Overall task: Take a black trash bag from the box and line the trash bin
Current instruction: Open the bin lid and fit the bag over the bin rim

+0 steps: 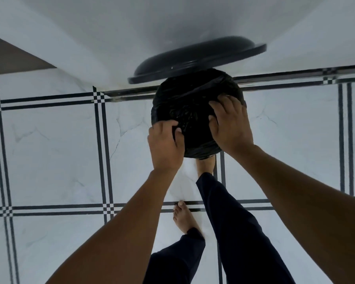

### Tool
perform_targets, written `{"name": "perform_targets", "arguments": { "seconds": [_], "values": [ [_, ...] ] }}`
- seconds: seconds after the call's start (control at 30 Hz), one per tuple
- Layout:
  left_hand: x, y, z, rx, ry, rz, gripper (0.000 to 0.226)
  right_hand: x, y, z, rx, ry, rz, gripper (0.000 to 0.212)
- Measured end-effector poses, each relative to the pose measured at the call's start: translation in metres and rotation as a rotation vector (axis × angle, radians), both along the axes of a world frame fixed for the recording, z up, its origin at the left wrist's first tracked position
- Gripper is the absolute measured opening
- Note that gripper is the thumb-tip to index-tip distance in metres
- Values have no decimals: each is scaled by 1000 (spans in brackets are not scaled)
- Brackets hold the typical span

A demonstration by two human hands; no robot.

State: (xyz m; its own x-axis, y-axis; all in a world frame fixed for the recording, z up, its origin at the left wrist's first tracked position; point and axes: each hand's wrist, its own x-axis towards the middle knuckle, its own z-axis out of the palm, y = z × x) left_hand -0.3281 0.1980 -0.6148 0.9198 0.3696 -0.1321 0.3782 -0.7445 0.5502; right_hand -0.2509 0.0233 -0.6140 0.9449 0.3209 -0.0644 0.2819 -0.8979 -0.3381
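Both hands are working a black bag over the rim of a round bin on the tiled floor.

The bag [193, 107] is lying stretched across the mouth of the bin [199, 155], wrapping its rim all round; the left hand [165, 146] is pinching the plastic at the near left edge, fingers curled onto it; the right hand [230, 124] is lying spread over the right edge, fingers pressing the bag against the rim, though whether it is actually gripping cannot be told; the dark lid [197, 58] is standing raised behind the bin, against the white wall [172, 21]; one bare foot [184, 218] is resting on the floor [55, 144], the other reaching under the bin; no writing or label is readable anywhere.
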Motion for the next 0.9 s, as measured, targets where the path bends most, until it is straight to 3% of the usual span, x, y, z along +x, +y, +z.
{"name": "perform_targets", "arguments": {
  "seconds": [0.17, 0.47, 0.63, 0.73, 0.8, 0.9],
  "values": [
    [-5, -8, 39, -181, 25, 93, 32, -6, -8, 43, 24, 47, -82, 44],
    [22, -7, 143, 20, 20, -218, 40, -6, 14, 148, 11, 17, 116, 48],
    [16, -2, 189, 55, -88, -184, 26, -14, 17, 194, 89, -83, 98, 37],
    [16, 3, 209, 82, -195, -139, 22, -14, 13, 211, 37, -191, 70, 38],
    [24, 7, 212, 154, -219, -161, 31, -8, 13, 211, -7, -223, 88, 47],
    [40, 8, 205, 241, -94, -245, 50, 1, 16, 201, -78, -125, 124, 58]
  ]
}}
